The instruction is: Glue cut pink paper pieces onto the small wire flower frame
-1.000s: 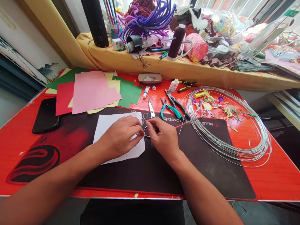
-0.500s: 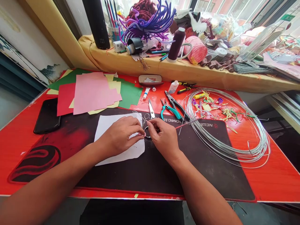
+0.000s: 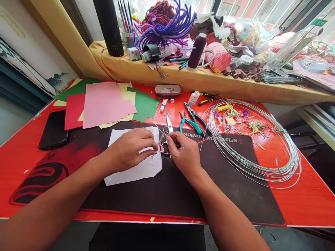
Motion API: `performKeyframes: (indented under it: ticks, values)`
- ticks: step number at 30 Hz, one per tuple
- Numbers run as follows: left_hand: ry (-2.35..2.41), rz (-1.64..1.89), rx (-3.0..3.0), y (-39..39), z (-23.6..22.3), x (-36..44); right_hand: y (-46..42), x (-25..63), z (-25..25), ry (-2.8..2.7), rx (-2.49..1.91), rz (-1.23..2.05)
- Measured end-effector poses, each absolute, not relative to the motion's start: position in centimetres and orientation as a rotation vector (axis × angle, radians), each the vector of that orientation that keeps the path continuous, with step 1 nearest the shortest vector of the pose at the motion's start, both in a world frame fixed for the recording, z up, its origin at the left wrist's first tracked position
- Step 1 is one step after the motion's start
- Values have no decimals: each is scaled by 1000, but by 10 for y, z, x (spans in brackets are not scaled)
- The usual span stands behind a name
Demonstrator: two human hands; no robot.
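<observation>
My left hand hovers over a white sheet of paper, thumb and fingers pinching a thin pink strip. The strip makes a small loop between my hands. In my right hand, thumb and forefinger are closed on a thin reddish stem-like wire, which sticks out to the right past the knuckles. Whether strip and wire are joined is hidden by the fingers. Just behind lie scissors, blades pointing away, their handles partly covered by my hands.
Teal-handled pliers and black pliers lie behind my right hand. A large wire coil covers the right side, scraps inside it. Coloured paper and a phone are at left. A crowded windowsill runs behind.
My left hand has drawn slightly left, away from my right hand. The pink strip's loop now shows between them. My right hand has barely moved.
</observation>
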State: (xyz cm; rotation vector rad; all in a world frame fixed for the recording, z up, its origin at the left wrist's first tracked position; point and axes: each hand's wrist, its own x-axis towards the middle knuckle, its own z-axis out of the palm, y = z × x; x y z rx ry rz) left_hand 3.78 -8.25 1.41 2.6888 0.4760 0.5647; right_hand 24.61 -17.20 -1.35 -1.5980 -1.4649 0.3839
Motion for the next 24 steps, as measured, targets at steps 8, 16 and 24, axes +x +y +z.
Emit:
performKeyframes:
  ticks: [8, 16, 24]
  values:
    - [424, 590, 2781, -85, 9, 40, -173, 245, -13, -1490, -1584, 407]
    - [437, 560, 2815, -82, 0, 40, -173, 246, -13, -1505, -1578, 413]
    - [417, 540, 2878, -81, -10, 42, -174, 246, -11, -1570, -1577, 417]
